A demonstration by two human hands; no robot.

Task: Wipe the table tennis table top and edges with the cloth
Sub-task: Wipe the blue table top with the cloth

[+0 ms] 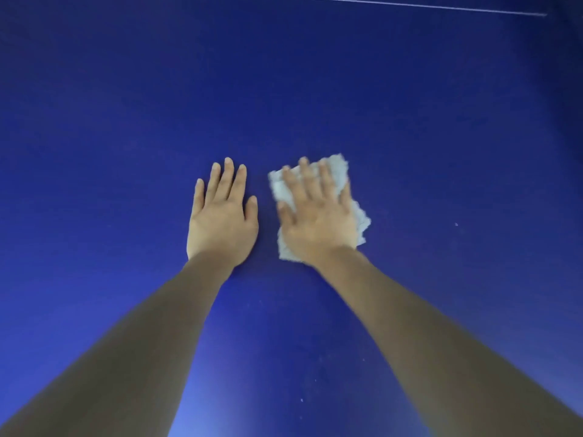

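The blue table tennis table top fills the whole view. A pale, crumpled cloth lies flat on it just right of centre. My right hand presses down on the cloth with straight, spread fingers and looks blurred. Beside it, my left hand rests flat on the bare table surface, fingers straight and close together, a small gap away from the cloth.
A thin white line runs across the table at the top right. A few small pale specks dot the surface to the right and near my forearms. Blue surface extends on all sides.
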